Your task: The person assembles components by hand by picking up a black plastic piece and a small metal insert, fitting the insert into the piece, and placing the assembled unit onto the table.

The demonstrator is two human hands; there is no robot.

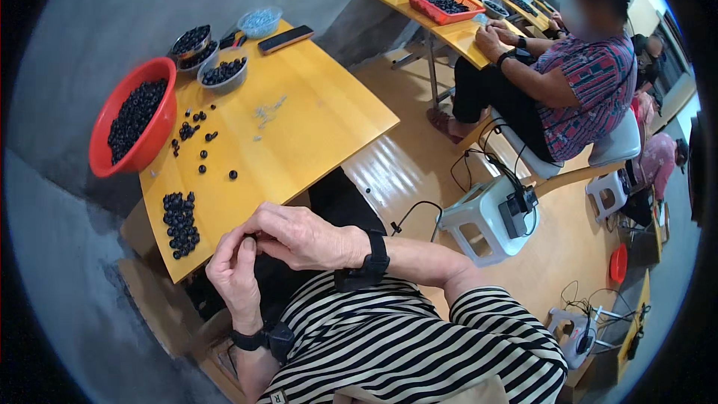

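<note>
Over the near edge of the yellow table, my left hand and my right hand meet, fingertips pinched together. Between them a small black round part just shows; the fingers cover most of it. Left of my hands, a block of several small black knob-like parts stands in close rows on the table. Farther up lie loose black pieces and a single round black one. Small clear pieces are scattered near the table's middle.
A red basin full of black parts sits at the table's left edge. Behind it stand a clear tub of black parts, a bowl of pale blue pieces and a dark phone. To the right are a white stool with cables and a seated co-worker.
</note>
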